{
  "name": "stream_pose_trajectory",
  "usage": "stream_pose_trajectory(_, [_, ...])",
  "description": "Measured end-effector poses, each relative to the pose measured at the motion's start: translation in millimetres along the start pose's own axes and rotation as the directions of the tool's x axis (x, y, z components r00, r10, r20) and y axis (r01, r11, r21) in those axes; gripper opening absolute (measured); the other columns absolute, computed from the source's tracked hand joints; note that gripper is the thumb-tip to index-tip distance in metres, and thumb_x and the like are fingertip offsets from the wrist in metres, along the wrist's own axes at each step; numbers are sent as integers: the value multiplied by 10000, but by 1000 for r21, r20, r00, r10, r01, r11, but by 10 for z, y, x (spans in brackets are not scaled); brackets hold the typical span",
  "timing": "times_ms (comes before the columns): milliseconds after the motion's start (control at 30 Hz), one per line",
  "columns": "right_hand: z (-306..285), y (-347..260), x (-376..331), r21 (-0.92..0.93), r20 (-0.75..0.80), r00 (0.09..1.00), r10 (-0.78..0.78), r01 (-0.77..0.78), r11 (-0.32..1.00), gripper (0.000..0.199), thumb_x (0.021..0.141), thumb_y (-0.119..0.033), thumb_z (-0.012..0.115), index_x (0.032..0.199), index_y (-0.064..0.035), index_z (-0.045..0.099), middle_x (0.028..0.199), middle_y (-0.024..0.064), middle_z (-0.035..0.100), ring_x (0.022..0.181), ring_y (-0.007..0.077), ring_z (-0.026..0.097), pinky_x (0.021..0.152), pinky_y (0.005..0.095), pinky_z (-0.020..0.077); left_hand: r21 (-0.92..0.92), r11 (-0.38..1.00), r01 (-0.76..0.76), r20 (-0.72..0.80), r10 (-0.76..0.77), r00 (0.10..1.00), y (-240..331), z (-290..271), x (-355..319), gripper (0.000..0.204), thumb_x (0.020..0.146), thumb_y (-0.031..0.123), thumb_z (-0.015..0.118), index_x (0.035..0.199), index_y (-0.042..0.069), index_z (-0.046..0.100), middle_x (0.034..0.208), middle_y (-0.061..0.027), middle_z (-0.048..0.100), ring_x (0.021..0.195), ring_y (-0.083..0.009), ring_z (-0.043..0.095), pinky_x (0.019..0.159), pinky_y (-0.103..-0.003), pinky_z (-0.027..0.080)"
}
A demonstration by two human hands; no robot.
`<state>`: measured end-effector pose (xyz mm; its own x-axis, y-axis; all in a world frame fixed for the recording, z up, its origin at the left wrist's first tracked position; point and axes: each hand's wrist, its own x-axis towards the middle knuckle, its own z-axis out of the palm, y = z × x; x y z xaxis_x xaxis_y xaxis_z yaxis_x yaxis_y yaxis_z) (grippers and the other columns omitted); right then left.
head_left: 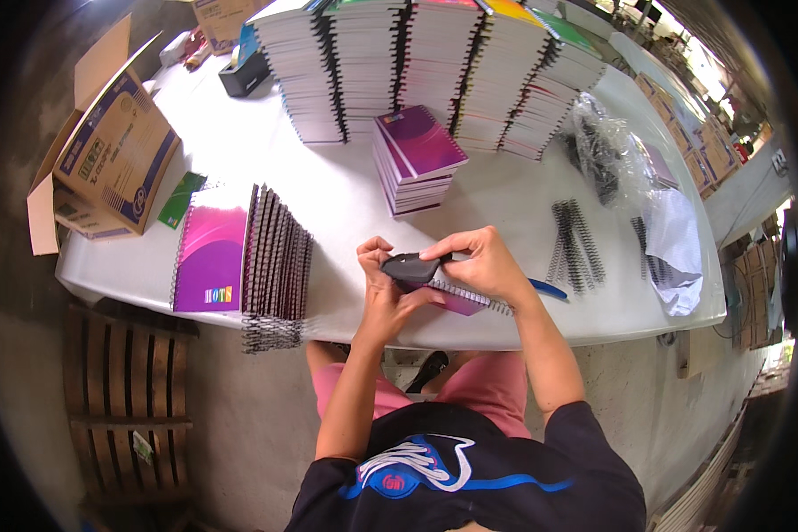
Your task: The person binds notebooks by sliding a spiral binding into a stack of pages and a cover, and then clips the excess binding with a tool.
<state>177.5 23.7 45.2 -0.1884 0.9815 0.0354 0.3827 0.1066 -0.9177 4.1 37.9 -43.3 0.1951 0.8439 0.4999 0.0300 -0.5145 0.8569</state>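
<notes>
Near the front edge of the table, a small purple notebook (463, 304) with a dark spiral coil (486, 298) along one side is between my hands. My left hand (383, 291) grips it from the left, its fingers curled round and its thumb lying toward the cover. On top of the notebook's left end sits a dark, blunt object (408, 266), of a kind I cannot make out. My right hand (488, 259) pinches that object from above, its wrist over the coil. The notebook's far end is hidden by hands and object.
A stack of purple booklets (417, 173) stands ahead, before tall stacks of bound books (470, 80). Coil-bound purple notebooks (211, 253) stand at left, by an open carton (115, 160). At right lie loose black coils (576, 248), a blue pen-like item (548, 289) and clear plastic (607, 146).
</notes>
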Motion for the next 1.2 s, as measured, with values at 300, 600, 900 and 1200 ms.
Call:
stream_pose_trajectory(300, [-412,301,-1150,-645,-497,847,190,-506,573,689,757,-321,699,1354,-100,435,1438,152,352,1318,325,333,1060,528,253,-438,831,343,-114,-430,895,215,-112,-63,159,824,112,712,854,40,573,755,33,548,682,-45,480,629,-182,394])
stream_pose_trajectory(600, [93,500,-1431,-731,-391,917,78,-361,579,521,831,-349,558,1241,-45,456,1499,156,204,1419,322,112,1069,648,69,-180,981,80,-386,-145,911,417,101,-118,293,682,-81,758,956,-2,688,843,-52,640,803,-127,581,708,-243,470])
stream_pose_trajectory(900, [252,509,-1257,-616,-517,851,-91,-295,730,220,949,-261,477,1029,-55,482,1275,147,464,1162,343,464,1001,591,246,181,978,-100,-405,167,899,525,-7,-134,310,653,-64,785,946,-7,699,843,-87,643,757,-143,595,657,-246,476])
stream_pose_trajectory(1200, [519,-443,-1042,-529,-309,882,-356,152,835,498,840,-317,656,1285,-150,504,1111,100,516,976,257,538,901,405,353,311,922,-232,-337,335,880,628,-59,-110,328,600,-69,798,900,12,695,797,-69,634,718,-184,577,629,-278,470])
